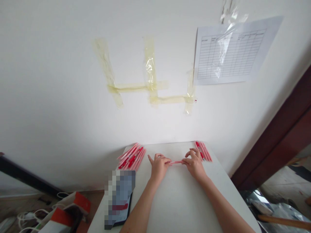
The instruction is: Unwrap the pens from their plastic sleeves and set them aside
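Note:
A slim pink pen lies level between my two hands, just above or on the white table; which of the two I cannot tell. My left hand pinches its left end with thumb and forefinger. Its right end is pinched by my right hand, whose other fingers are raised. To the left of my left hand, a heap of pink and red pens covers the table's back left corner. A smaller row of similar pens lies just beyond my right hand at the back right.
A phone, partly blurred out, lies along the table's left edge. The back edge meets a white wall with yellowed tape and a taped printed sheet. Orange and white boxes stand low left; a dark red wooden frame rises at right.

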Demonstrator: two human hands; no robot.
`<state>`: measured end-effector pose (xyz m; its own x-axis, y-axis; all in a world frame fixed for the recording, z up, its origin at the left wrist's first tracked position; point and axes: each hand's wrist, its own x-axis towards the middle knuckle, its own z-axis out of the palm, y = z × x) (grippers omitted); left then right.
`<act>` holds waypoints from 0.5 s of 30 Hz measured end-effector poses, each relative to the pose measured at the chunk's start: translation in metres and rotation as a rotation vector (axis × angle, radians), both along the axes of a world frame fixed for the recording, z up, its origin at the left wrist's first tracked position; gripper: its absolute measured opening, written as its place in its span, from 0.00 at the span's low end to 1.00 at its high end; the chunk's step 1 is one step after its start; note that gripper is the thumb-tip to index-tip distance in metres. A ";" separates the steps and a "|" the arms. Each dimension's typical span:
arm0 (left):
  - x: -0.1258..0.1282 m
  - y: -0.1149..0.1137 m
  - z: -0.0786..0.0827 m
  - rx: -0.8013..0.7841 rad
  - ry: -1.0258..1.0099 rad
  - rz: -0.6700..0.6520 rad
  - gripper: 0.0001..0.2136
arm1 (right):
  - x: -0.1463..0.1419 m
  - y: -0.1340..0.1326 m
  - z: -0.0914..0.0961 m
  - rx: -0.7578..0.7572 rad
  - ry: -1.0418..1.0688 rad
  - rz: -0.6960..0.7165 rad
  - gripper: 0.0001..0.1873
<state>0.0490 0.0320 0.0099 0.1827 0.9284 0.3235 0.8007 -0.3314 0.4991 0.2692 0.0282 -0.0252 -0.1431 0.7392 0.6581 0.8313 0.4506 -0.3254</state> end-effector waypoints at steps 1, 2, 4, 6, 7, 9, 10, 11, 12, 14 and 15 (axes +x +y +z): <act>0.000 0.000 0.000 -0.001 -0.004 -0.002 0.04 | 0.000 0.000 0.001 0.010 0.006 -0.002 0.10; 0.000 0.000 0.000 -0.003 -0.007 -0.004 0.04 | 0.001 -0.001 0.002 0.022 0.012 -0.002 0.10; 0.001 0.000 0.001 -0.021 -0.008 -0.007 0.04 | 0.002 -0.001 0.003 0.046 0.019 -0.001 0.11; 0.001 0.000 0.001 -0.044 -0.007 -0.003 0.04 | 0.002 -0.001 0.004 0.062 0.023 0.002 0.10; 0.002 0.000 0.002 -0.049 -0.008 0.002 0.04 | 0.002 -0.001 0.004 0.063 0.025 0.002 0.10; 0.001 -0.001 0.003 -0.031 -0.014 0.008 0.04 | 0.003 0.000 0.003 0.054 0.028 -0.004 0.08; 0.001 -0.001 0.003 -0.014 -0.018 0.010 0.04 | 0.002 0.000 0.003 0.042 0.027 -0.008 0.07; 0.001 -0.001 0.003 0.003 -0.021 0.011 0.04 | 0.002 0.000 0.002 0.027 0.025 -0.013 0.08; 0.001 -0.001 0.004 0.017 -0.022 0.012 0.04 | 0.002 0.000 0.002 0.012 0.022 -0.019 0.11; 0.000 -0.002 0.004 0.032 -0.021 0.022 0.05 | 0.002 0.000 0.001 -0.011 0.016 -0.032 0.17; -0.001 -0.001 0.004 0.035 -0.019 0.028 0.05 | 0.002 0.000 0.000 -0.017 0.016 -0.038 0.17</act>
